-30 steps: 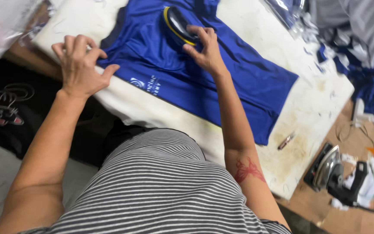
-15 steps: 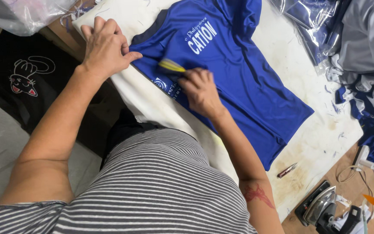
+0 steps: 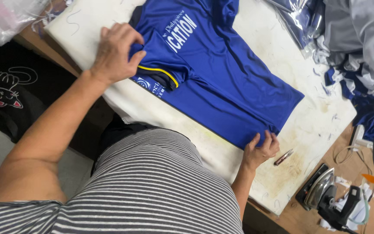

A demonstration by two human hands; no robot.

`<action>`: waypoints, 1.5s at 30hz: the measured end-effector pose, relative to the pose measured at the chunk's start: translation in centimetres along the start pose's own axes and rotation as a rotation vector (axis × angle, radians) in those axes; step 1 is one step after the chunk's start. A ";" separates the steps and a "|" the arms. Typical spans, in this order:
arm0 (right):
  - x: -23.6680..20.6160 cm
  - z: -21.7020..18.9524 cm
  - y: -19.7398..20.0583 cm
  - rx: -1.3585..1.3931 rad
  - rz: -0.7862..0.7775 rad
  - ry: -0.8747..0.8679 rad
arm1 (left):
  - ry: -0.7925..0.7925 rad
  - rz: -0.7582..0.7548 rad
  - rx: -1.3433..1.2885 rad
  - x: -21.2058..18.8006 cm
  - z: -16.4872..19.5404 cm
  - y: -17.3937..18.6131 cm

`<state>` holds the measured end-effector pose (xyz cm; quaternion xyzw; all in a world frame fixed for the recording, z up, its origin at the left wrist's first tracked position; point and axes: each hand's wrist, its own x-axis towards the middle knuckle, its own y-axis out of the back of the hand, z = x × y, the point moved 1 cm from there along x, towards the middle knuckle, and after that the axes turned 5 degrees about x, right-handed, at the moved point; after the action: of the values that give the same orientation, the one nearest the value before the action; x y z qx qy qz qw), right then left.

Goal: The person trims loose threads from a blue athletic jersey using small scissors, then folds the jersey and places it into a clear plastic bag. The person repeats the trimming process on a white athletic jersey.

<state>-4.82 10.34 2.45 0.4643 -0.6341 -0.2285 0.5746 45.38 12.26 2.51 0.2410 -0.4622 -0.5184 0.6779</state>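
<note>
A blue sports shirt (image 3: 221,82) with white lettering and a yellow-trimmed collar lies folded on a white padded pressing board (image 3: 312,130). My left hand (image 3: 116,52) rests on the shirt's folded upper part near the collar, fingers curled around the fabric edge. My right hand (image 3: 261,149) grips the shirt's bottom hem at the near right corner.
A small metal clipper (image 3: 283,157) lies on the board just right of my right hand. An iron (image 3: 321,193) sits on the wooden table past the board's corner. Piles of grey and blue garments (image 3: 360,47) and clear plastic bags lie at the far right and top left.
My right hand has moved from the collar area down to the shirt's bottom hem. My left hand stays by the collar, with the fold now lying flatter.
</note>
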 end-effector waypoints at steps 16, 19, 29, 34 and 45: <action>2.7 -21.5 -9.1 0.761 -0.463 0.355 | -0.042 -0.160 0.114 -2.1 -1.3 -1.1; 1.7 -16.6 -7.4 0.722 -0.464 0.368 | -0.006 -0.126 -0.099 -2.2 -2.9 0.6; -4.4 8.4 -2.1 -0.127 -0.440 -0.497 | 0.758 -0.242 0.012 -3.6 -4.3 1.8; -4.9 8.2 -1.6 -0.122 -0.528 -0.621 | 0.809 -0.358 0.121 -2.9 -4.7 1.8; 13.3 12.9 -7.5 0.059 -0.152 -0.025 | 0.044 -0.076 0.102 12.8 -7.6 -8.0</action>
<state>-13.30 -7.66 0.10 0.5250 -0.6107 -0.2585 0.5335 48.63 -3.55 -2.56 0.3040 -0.4634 -0.5140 0.6547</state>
